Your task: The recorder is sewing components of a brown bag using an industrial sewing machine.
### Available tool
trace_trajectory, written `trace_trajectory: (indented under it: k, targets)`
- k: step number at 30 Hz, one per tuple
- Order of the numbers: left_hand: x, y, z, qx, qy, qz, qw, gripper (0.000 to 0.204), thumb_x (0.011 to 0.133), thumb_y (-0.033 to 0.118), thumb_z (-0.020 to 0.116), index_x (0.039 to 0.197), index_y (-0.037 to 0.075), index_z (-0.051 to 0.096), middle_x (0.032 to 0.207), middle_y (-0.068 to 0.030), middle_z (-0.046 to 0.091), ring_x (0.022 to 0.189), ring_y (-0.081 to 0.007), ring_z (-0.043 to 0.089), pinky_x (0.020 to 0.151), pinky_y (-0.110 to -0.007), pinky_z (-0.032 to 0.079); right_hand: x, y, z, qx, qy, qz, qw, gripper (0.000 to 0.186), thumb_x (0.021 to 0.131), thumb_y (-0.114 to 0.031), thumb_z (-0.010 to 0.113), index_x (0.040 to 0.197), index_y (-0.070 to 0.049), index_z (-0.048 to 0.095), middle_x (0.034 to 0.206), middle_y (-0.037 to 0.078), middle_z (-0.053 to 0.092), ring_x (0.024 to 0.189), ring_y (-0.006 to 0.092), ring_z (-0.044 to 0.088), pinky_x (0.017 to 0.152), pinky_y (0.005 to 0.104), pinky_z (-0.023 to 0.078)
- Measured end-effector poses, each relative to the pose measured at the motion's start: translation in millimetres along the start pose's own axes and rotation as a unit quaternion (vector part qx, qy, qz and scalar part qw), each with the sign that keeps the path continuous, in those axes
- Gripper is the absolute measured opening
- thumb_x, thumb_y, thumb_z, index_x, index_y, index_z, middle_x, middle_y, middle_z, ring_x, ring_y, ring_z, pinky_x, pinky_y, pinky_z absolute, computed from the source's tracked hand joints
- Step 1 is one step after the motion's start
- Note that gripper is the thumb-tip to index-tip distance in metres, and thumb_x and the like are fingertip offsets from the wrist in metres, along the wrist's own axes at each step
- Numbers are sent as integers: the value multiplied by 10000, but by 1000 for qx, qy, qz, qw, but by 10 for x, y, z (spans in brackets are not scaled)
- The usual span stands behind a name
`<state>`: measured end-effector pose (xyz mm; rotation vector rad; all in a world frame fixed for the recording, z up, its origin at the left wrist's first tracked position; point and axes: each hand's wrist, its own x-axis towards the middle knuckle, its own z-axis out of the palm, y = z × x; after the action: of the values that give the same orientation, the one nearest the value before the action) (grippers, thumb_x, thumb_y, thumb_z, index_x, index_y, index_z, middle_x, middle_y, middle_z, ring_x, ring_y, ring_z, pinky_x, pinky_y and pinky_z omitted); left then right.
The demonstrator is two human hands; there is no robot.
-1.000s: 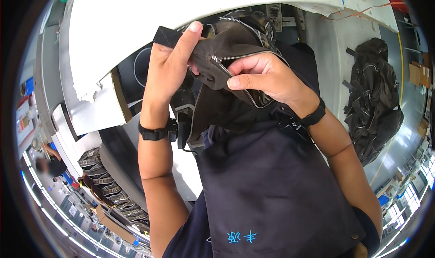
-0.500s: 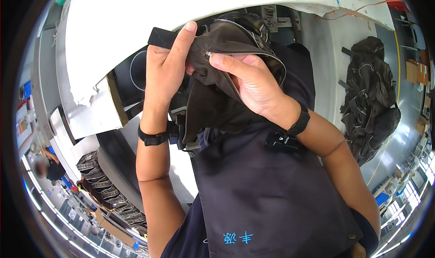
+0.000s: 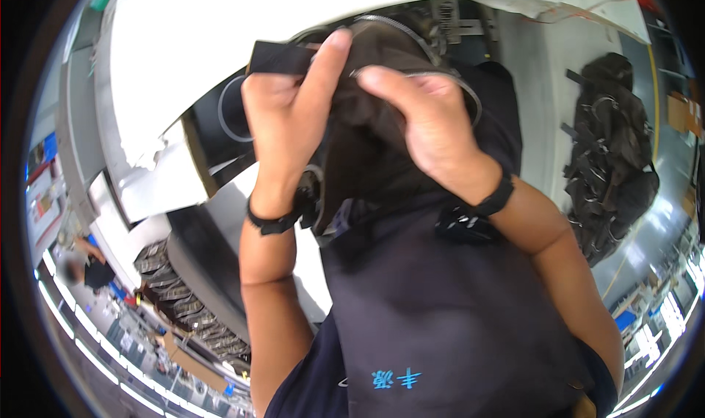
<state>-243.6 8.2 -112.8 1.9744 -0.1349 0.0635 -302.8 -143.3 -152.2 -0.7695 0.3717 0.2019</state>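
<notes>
A dark brown fabric bag [image 3: 363,135] hangs between my hands above my lap, its mouth edged with a metal zipper [image 3: 415,35]. My left hand [image 3: 283,113] is closed on the bag's edge, thumb pointing up, beside a short black strap end [image 3: 279,57] that sticks out to the left. With thumb and fingers pinched, my right hand [image 3: 444,135] grips the zippered edge close to my left thumb. Motion blurs the fingertips, and fabric covers some of the fingers.
A white tabletop [image 3: 198,36] curves across the far side. Several dark bags [image 3: 609,154] lie piled at the right. Folded plaid pieces [image 3: 187,300] are lined up at lower left. A dark apron [image 3: 455,308] covers my lap. Another person [image 3: 95,267] is far off left.
Both hands have shifted slightly right with the bag, and their thumbs are closer together. The whole view has also slid a little. Both grips on the bag continue.
</notes>
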Motion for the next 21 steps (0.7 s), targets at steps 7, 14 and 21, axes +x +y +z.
trace_trajectory:
  k: [7, 14, 21]
  targets:
    - [88, -71, -187, -49, 61, -56, 995, 466, 975, 252, 818, 587, 47, 660, 557, 77, 558, 493, -19, 473, 468, -224, 346, -104, -69, -289, -99, 10, 7, 995, 174, 974, -147, 796, 987, 26, 811, 883, -43, 728, 780, 10, 608, 694, 197, 466]
    - [168, -121, -274, -39, 92, -110, 989, 445, 957, 303, 837, 606, 75, 683, 561, 86, 544, 487, -21, 460, 470, -216, 373, -252, -215, -431, -220, 34, 14, 975, 211, 969, -184, 811, 960, 26, 815, 785, -84, 661, 711, -13, 514, 618, 198, 384]
    - [125, -160, -251, -36, 87, -114, 989, 405, 949, 313, 842, 657, 68, 704, 588, 87, 546, 509, -20, 466, 469, -218, 380, -339, -310, -534, -306, 47, -26, 951, 238, 973, -202, 809, 960, 36, 808, 772, -57, 693, 730, 2, 561, 632, 208, 423]
